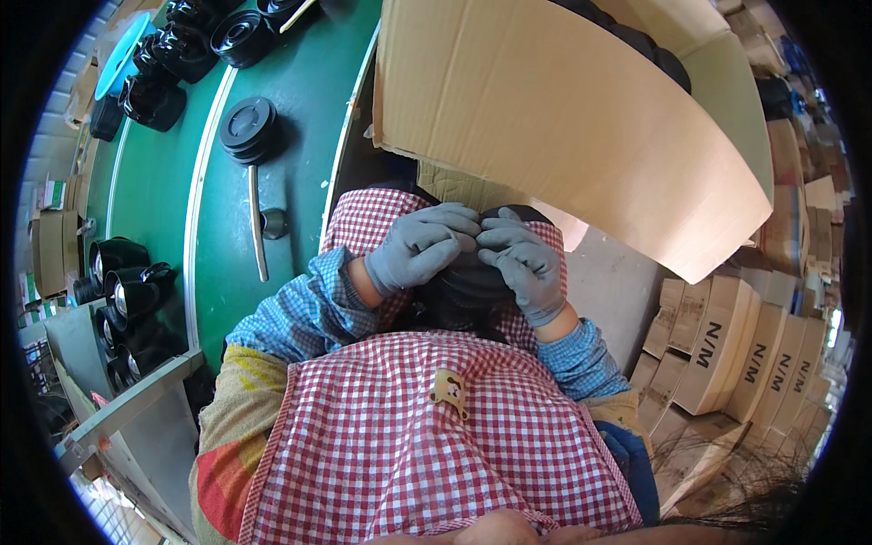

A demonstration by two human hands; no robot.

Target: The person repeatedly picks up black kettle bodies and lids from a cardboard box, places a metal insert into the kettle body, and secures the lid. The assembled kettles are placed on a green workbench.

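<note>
My left hand (422,249) and right hand (529,272) curl over this black part (465,286), grip unclear, seemingly mid-work! Black pieces (186,53) at ten o'clock: done or left, I can't tell.

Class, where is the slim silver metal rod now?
In the head view, the silver rod is on the green tabletop at the person's left, just below the round black disc and beside a small dark cylinder.
</note>
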